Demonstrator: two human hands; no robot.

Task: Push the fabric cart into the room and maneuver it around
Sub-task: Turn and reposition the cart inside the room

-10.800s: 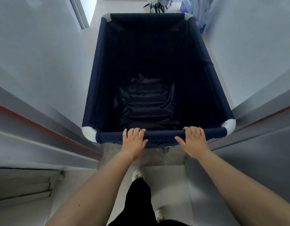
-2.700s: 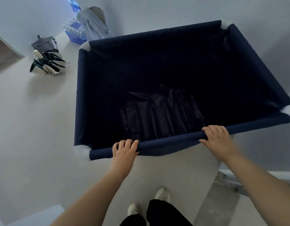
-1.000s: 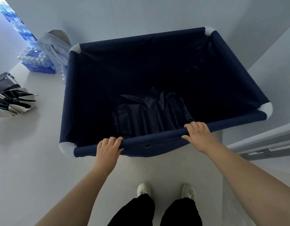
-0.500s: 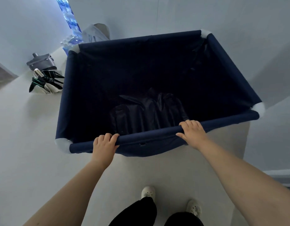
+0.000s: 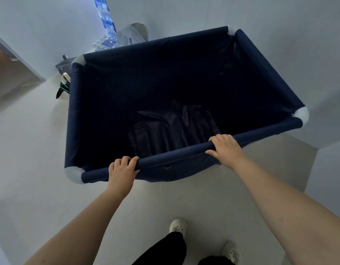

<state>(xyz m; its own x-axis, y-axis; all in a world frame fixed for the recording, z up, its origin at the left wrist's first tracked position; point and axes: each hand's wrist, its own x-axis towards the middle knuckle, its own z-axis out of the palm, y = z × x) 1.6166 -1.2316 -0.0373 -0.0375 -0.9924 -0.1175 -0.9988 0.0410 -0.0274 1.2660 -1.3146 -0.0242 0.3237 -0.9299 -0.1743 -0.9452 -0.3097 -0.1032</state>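
Centre frame, navy fabric cart (image 5: 257, 66) on pale floor (image 5: 31, 150). My left hand (image 5: 121, 172) and right hand (image 5: 225, 150) both curl fingers around its near rail (image 5: 173, 159). Dark cloth (image 5: 171, 131) inside.

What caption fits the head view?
Both hands, left and right, grip the cart's near rail indoors.

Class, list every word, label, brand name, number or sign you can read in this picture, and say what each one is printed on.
None can be read.
Fabric cart: plain navy cloth, no print showing.
Pack of water bottles: blue wrapping, any print too blurred to read.
Grey bag: no legible marking.
White shoes: no visible logo.
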